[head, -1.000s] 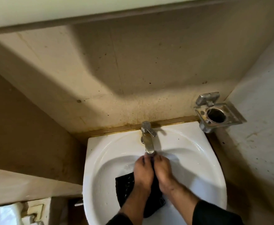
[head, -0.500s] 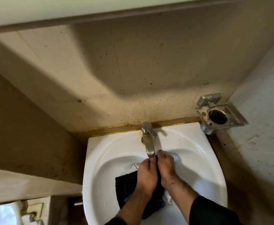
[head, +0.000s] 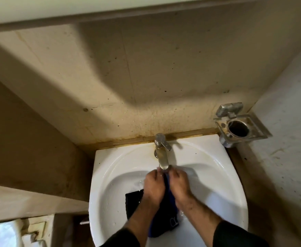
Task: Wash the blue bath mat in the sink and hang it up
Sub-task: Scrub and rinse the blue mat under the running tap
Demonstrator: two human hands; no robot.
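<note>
both hands, left hand [head: 153,187] and right hand [head: 179,186], curl around the bunched top of the blue bath mat [head: 164,218], holding it under the faucet [head: 162,155] to catch running water; the rest trails down into the sink [head: 217,175].

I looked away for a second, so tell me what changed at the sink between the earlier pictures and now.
Both hands, left and right, drew back from the faucet, then pushed up under its spout again, rubbing the bath mat they grip between them. A blue fold of the mat now shows between the wrists. The mat stays in the sink; the faucet handle is unchanged.
</note>
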